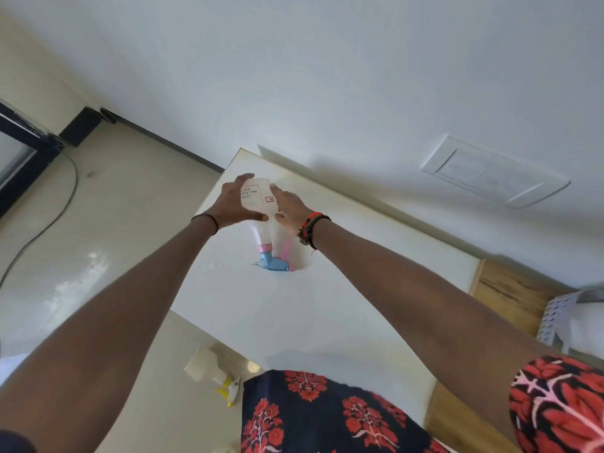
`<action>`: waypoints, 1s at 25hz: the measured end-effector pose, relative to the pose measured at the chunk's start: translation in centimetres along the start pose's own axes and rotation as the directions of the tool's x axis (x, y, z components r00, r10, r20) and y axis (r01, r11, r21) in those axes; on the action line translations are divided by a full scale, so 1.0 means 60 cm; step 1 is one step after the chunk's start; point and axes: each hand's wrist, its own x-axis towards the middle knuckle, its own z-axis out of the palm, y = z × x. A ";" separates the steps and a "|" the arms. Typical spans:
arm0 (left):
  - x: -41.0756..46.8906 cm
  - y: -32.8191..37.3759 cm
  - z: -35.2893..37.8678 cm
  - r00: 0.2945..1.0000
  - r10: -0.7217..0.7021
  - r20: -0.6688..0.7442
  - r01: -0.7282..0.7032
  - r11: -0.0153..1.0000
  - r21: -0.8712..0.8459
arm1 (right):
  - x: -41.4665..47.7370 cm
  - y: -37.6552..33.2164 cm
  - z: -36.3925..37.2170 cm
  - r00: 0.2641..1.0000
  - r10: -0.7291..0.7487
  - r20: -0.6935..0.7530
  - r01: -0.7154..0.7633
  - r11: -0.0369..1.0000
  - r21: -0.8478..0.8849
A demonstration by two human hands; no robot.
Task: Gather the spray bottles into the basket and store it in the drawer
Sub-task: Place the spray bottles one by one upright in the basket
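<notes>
Two translucent spray bottles are at the far side of the white table, their trigger heads pointing towards me. My left hand is closed around the body of the blue-trigger bottle, which has a pink collar and a label. My right hand wraps the pink-trigger bottle, hiding most of its body. A third bottle with a yellow trigger lies on the floor by the table's near left corner. A white perforated basket shows at the right edge. No drawer is in view.
A white wall with a switch plate rises right behind the table. Wooden furniture adjoins the table on the right. A cable runs across the pale floor towards a dark frame at the left.
</notes>
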 end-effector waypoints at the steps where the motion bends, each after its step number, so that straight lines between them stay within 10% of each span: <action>1: -0.002 -0.002 0.005 1.000 0.003 -0.021 -0.003 1.000 0.001 | 0.000 0.001 -0.002 1.000 -0.013 0.014 0.014 0.999 -0.041; 8: -0.043 -0.010 0.030 0.994 -0.108 0.011 0.108 0.979 -0.171 | -0.015 0.022 -0.041 0.997 0.042 0.060 -0.036 0.994 -0.103; 14: -0.103 0.015 0.052 0.945 -0.155 0.286 0.299 0.761 -0.576 | -0.066 0.023 -0.134 0.983 0.034 0.180 0.009 0.971 -0.237; 25: -0.218 0.148 0.186 0.854 -0.030 0.520 0.484 0.415 -0.771 | -0.252 0.115 -0.284 0.983 -0.046 0.180 0.014 0.984 0.178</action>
